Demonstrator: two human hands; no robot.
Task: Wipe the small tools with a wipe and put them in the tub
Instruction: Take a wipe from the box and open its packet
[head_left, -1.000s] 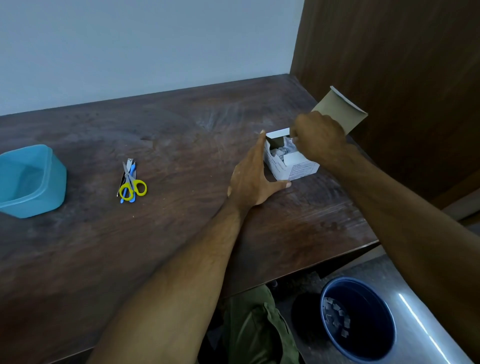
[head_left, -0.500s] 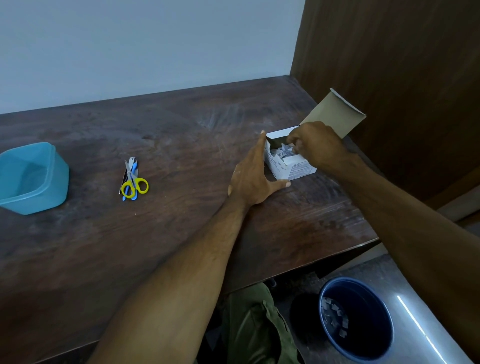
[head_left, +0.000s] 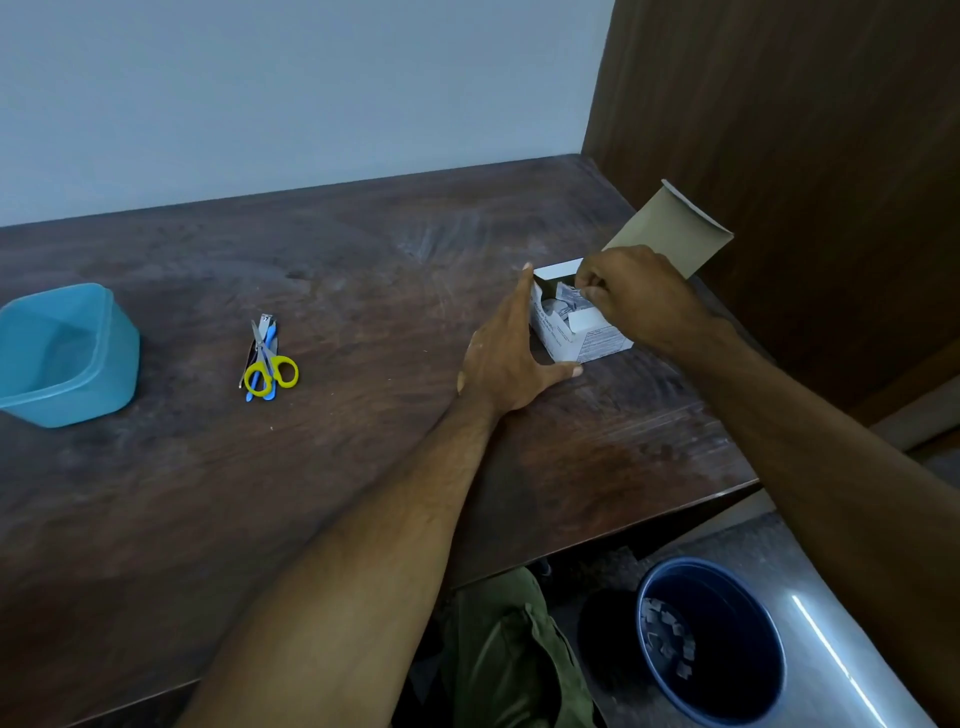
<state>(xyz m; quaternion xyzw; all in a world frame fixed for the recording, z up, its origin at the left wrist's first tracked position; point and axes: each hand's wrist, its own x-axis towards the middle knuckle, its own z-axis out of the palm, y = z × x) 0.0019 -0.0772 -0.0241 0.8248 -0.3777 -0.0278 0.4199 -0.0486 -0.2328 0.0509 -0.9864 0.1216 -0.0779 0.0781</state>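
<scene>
Our right grip (head_left: 631, 299) pinches a wipe packet (head_left: 569, 301) inside the open box (head_left: 582, 340); our left grip (head_left: 511, 353), fingers straight, braces the box's side. Small tools (head_left: 265, 358) lie on the table (head_left: 363, 467), near the empty tub (head_left: 65, 356).

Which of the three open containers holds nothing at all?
The blue tub at the table's left; the white box holds packets, the floor bin scraps.
</scene>
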